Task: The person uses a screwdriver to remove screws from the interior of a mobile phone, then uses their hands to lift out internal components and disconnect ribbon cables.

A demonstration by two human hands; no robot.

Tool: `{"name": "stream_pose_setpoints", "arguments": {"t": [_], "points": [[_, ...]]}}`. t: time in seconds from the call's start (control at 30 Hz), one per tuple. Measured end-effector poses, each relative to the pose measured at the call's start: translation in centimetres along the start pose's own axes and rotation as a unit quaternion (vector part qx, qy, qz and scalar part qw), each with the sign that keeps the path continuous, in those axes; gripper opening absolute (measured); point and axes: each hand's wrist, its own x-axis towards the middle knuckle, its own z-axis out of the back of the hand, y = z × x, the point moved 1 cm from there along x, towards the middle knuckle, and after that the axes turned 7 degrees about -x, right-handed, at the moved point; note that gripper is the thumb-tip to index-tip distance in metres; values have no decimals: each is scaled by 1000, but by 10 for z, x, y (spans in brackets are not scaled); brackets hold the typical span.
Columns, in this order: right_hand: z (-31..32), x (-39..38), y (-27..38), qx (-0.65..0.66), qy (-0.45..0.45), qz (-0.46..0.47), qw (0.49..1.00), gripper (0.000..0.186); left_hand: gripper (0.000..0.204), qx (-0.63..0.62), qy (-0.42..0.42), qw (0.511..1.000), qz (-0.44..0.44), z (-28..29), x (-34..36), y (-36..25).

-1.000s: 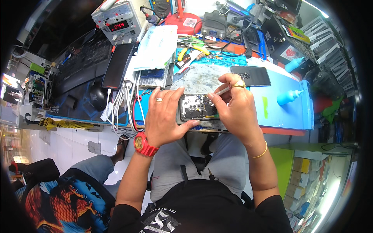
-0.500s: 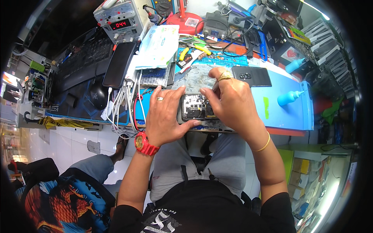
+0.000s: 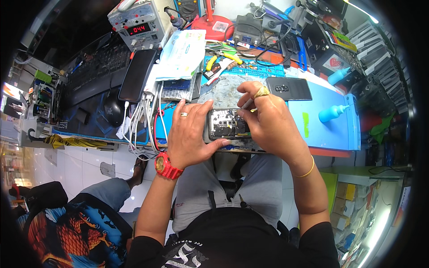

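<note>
An opened phone [image 3: 223, 125] lies on the worn grey work surface [image 3: 223, 89], its circuit boards and internal parts showing. My left hand [image 3: 190, 131] grips its left side, thumb along the lower edge and fingers at the upper left. My right hand [image 3: 272, 120] is closed on a thin light-coloured tool [image 3: 247, 104] over the phone's right half; the tool's tip is hidden by my thumb. Just beyond that hand, a dark phone [image 3: 295, 91] with a camera block faces back side up.
Charging cables [image 3: 140, 116], another phone [image 3: 136, 73] and a white packet [image 3: 181, 56] lie left. Behind are a power supply [image 3: 138, 29], pliers [image 3: 232, 57] and a red stand [image 3: 210, 24]. Blue bottles [image 3: 330, 114] stand right. Another person [image 3: 76, 228] sits at lower left.
My right hand first shifted left with its wrist swinging right, then its thumb drew slightly right again, showing more of the phone than half a second ago. My left hand stays in place.
</note>
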Motion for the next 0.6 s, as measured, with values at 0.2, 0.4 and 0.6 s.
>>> {"name": "stream_pose_setpoints", "arguments": {"t": [0.2, 0.4, 0.6], "points": [[4, -1, 0, 4, -5, -5, 1000, 37, 108, 1, 6, 1000, 5, 0, 0, 0], [-1, -4, -5, 10, -8, -6, 1000, 39, 108, 1, 6, 1000, 4, 0, -1, 1], [-5, -1, -3, 39, -31, -30, 998, 39, 108, -4, 4, 1000, 4, 0, -1, 2]]}}
